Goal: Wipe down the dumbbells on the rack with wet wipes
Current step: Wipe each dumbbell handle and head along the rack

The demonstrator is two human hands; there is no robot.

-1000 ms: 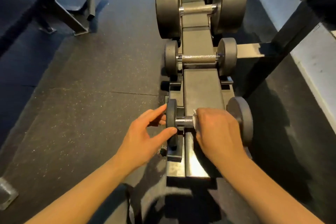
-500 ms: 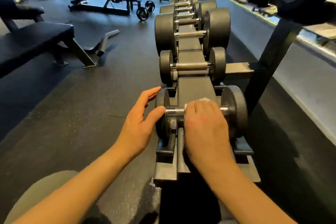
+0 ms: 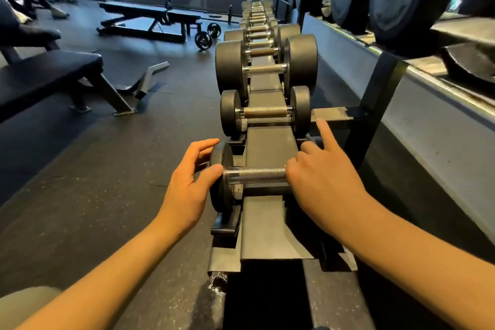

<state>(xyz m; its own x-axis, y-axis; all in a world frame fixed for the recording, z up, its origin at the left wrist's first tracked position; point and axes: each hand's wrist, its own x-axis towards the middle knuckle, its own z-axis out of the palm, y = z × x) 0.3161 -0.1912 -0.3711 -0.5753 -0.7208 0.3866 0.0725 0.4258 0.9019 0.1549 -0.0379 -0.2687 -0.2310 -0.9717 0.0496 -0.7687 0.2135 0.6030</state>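
1. While your left grip point(image 3: 187, 182) clasps the left head of the nearest dumbbell point(image 3: 257, 173), thumb on the inner face and fingers over the outer rim, that dumbbell lies in its cradle at the near end of the rack point(image 3: 270, 147).
2. Your right grip point(image 3: 326, 182) lies over the right end of the same handle and hides the right head. The forefinger points straight out and the other fingers curl downward. No wet wipe shows anywhere, so I cannot tell whether one is tucked beneath that palm or the grip has nothing in it.
3. By my reading you are very early in the job, with the work on this first dumbbell only. Its handle is bare and bright along the middle, but nothing shows whether it is damp, so I would not count even this one as finished. The heads need passes too.
4. What is left looks like nearly everything. The small dumbbell point(image 3: 265, 112) just beyond sits untouched, then the larger dumbbell point(image 3: 263, 69) behind it, then the long row running to the far wall.
5. The upper tier of heavy dumbbells point(image 3: 401, 0) on your right also waits.
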